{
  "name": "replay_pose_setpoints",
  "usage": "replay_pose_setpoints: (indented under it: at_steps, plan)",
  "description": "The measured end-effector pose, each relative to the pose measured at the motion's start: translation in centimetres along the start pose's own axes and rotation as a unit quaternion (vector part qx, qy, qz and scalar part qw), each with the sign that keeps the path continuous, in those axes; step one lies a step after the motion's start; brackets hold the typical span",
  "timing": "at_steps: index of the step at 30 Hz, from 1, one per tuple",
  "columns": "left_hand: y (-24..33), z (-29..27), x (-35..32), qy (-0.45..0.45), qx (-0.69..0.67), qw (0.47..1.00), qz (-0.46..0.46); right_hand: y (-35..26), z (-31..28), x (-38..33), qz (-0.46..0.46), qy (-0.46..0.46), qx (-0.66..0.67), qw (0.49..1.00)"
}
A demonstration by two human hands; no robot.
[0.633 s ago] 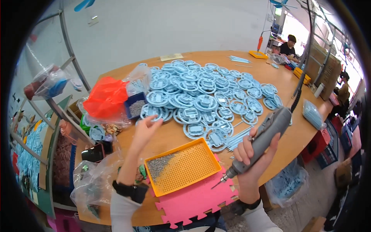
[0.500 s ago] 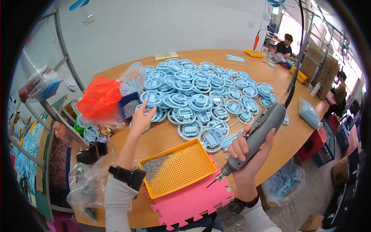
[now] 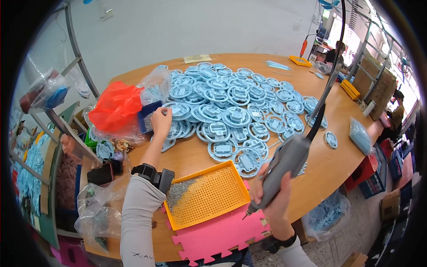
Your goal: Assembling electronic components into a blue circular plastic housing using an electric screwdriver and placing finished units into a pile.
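My left hand (image 3: 161,121) is at the small dark blue box (image 3: 147,111), which holds small grey metal pieces. Its fingers are curled together, and anything between them is too small to make out. My right hand (image 3: 275,196) grips a grey electric screwdriver (image 3: 284,167). The tool's bit points down over the pink foam mat (image 3: 222,238). On that mat lies a yellow perforated tray (image 3: 213,196), with a heap of small grey screws (image 3: 179,192) at its left end. Beyond it spreads a big pile of round light-blue plastic parts (image 3: 235,116).
A red plastic bag (image 3: 113,109) sits left of the box. Clear bags (image 3: 100,209) and a dark phone-like object (image 3: 100,174) lie at the table's left edge. A bag of blue sticks (image 3: 360,137) is at the right. Two people sit farther back. The screwdriver's cord (image 3: 328,89) hangs from above.
My left hand has moved from beside the blue parts to the dark blue box, its fingers going from spread to curled. The screwdriver has shifted slightly left and lower.
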State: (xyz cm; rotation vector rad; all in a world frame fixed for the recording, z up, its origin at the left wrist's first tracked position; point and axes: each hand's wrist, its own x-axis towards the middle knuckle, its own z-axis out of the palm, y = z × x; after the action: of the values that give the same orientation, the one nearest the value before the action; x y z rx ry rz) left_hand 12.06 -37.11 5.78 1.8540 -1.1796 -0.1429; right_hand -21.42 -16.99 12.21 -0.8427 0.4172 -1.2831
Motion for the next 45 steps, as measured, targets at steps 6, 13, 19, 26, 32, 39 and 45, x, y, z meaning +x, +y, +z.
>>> replay_pose_setpoints:
  at_steps: [6,13,19,26,32,39,45]
  plan:
    - [1.5,-5.1,-2.8,0.069,-0.12,0.987,0.076,4.6,-2.8,-4.2,0.026,-0.091,-0.104,0.99]
    - [5.3,-14.3,-17.5,-0.222,-0.33,0.917,0.005,4.7,-2.6,-5.4,0.002,-0.062,-0.124,0.99]
    - [3.0,-16.3,-28.7,-0.447,-0.124,0.885,0.036,4.7,-2.8,-5.2,-0.019,-0.073,-0.23,0.97]
    - [2.9,-15.5,-33.2,-0.299,-0.081,0.941,0.137,4.7,-4.4,-4.1,-0.036,-0.062,-0.234,0.969]
    - [-1.8,-19.3,-32.3,-0.088,0.039,0.988,0.117,4.2,-5.7,-3.9,-0.039,-0.066,-0.15,0.986]
    - [-8.1,-21.7,-29.5,-0.123,0.127,0.979,0.105,1.6,-11.0,-2.8,-0.077,0.035,-0.63,0.772]
    - [-6.7,-21.2,-28.6,-0.12,0.01,0.993,0.01,-0.4,-16.7,-1.6,-0.12,0.003,-0.765,0.633]
